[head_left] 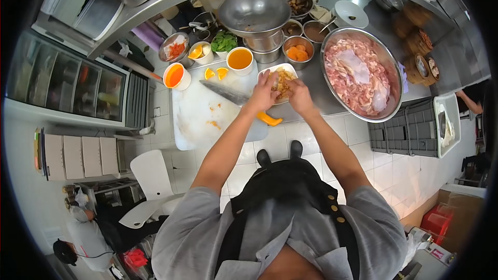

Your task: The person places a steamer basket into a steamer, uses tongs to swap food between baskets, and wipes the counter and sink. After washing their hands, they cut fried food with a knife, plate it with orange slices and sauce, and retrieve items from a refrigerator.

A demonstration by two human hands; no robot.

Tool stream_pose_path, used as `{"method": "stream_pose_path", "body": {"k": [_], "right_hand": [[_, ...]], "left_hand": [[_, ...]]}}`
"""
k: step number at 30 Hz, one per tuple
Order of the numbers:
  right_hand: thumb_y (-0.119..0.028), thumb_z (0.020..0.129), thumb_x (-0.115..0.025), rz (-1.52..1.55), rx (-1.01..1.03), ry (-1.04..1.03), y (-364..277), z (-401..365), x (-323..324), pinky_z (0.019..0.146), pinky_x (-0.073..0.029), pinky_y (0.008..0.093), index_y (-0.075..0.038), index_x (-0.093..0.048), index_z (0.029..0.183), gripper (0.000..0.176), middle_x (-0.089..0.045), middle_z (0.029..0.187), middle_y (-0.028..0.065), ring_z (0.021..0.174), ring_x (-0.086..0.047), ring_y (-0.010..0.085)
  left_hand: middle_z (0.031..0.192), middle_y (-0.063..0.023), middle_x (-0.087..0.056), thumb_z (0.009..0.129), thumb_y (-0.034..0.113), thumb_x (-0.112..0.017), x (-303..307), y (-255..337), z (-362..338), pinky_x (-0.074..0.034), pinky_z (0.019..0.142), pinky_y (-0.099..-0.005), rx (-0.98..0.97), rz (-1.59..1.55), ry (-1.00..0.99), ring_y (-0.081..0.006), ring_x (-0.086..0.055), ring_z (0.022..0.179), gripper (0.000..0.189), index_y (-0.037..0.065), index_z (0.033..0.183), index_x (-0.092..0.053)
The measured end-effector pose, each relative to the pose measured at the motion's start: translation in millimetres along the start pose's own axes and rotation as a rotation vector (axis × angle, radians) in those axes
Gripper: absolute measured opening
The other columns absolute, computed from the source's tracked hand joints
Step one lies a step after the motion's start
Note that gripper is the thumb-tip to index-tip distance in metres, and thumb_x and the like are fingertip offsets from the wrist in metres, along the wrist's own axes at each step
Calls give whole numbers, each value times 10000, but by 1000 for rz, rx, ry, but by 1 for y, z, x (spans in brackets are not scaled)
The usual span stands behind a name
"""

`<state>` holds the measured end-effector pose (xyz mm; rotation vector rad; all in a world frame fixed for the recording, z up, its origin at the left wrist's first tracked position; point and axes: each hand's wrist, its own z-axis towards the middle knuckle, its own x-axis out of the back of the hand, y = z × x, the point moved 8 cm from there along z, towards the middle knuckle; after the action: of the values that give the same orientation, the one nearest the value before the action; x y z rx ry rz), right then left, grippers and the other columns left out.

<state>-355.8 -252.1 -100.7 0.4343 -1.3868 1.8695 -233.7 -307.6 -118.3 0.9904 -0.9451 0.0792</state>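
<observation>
chopped food (282, 82) | heaped in white tray (283, 67), scraps on cutting board (189, 109) | left hand (263, 92) and right hand (302, 96) apart over it, grip unclear | knife (269, 119) down

2 hands (264, 93) close together, forearms reaching forward.

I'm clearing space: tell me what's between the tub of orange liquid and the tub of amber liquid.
In the head view, two cut citrus pieces lie between the tub of orange liquid and the tub of amber liquid.
</observation>
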Motion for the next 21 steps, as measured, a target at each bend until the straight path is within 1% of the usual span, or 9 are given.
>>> {"method": "stream_pose_path", "body": {"k": [3, 5, 8, 11, 12, 15, 17, 19, 21], "right_hand": [[-13, 682, -628, -40, -77, -227, -20, -2, -11, 777, -516, 411, -31, -663, 959, 280, -635, 895, 198, 868, -622, 351], [-5, 672, -619, -162, 185, 99, -19, 1, 2, 762, -512, 416, -30, -668, 860, 196, -640, 869, 188, 850, -623, 343], [-92, 769, -557, -200, -8, 336, -16, 5, 160, 757, -486, 442, -13, -657, 873, 165, -638, 822, 160, 786, -617, 298], [-82, 798, -513, -309, -249, 491, 147, -22, 334, 699, -487, 374, 3, -650, 907, 195, -648, 831, 121, 767, -616, 272], [-74, 798, -529, -10, -382, 755, 256, -37, 395, 693, -502, 312, -56, -660, 1013, 252, -671, 915, 88, 764, -628, 193], [-195, 806, -563, -506, -672, 362, 409, -33, 465, 664, -507, 311, -154, -711, 1004, 251, -695, 851, 80, 757, -654, 165], [-199, 833, -596, -68, -645, 169, 447, -24, 439, 749, -502, 342, -91, -644, 1127, 317, -681, 958, 105, 876, -642, 238], [-162, 829, -605, -417, 13, 142, 474, -9, 419, 829, -483, 357, -61, -560, 1225, 412, -626, 1104, 138, 1025, -587, 262], [-180, 799, -629, -358, 46, 102, 500, -6, 398, 905, -456, 404, -65, -517, 1261, 488, -553, 1216, 164, 1134, -519, 303]], "left_hand": [[1449, -243, -248, 790, 124, -607, -22, 8, -16, -232, 1083, -514, 22, 263, 13, -436, -228, 1334, 723, 94, 1426, -266], [1459, -243, -240, 823, 191, -581, -11, 10, -17, -201, 1076, -556, 123, 285, 88, -446, -214, 1339, 697, 73, 1428, -255], [1412, -219, -329, 778, 284, -664, 14, 25, -22, -243, 1043, -551, 220, 177, 403, -426, -255, 1323, 735, 72, 1392, -321], [1358, -209, -377, 766, 292, -680, 29, 15, -38, -288, 1006, -542, 319, 137, 544, -420, -340, 1250, 675, 52, 1334, -407], [1334, -201, -386, 759, 283, -687, 36, 10, -45, -311, 981, -541, 349, 184, 551, -413, -375, 1209, 641, 41, 1301, -447], [1325, -159, -370, 726, 234, -707, 31, 49, -33, -350, 910, -525, 255, 309, 545, -363, -375, 1175, 514, 125, 1205, -557], [1331, -140, -371, 715, 207, -708, 21, 66, -24, -357, 892, -509, 280, 382, 560, -352, -367, 1181, 473, 163, 1171, -591], [1339, -111, -373, 714, 191, -695, -6, 61, -14, -356, 848, -502, 308, 619, 279, -335, -363, 1185, 382, 214, 1092, -647], [1342, -84, -380, 714, 176, -685, 0, 58, -22, -341, 837, -513, 386, 677, 346, -326, -365, 1183, 343, 218, 1054, -667]]}}
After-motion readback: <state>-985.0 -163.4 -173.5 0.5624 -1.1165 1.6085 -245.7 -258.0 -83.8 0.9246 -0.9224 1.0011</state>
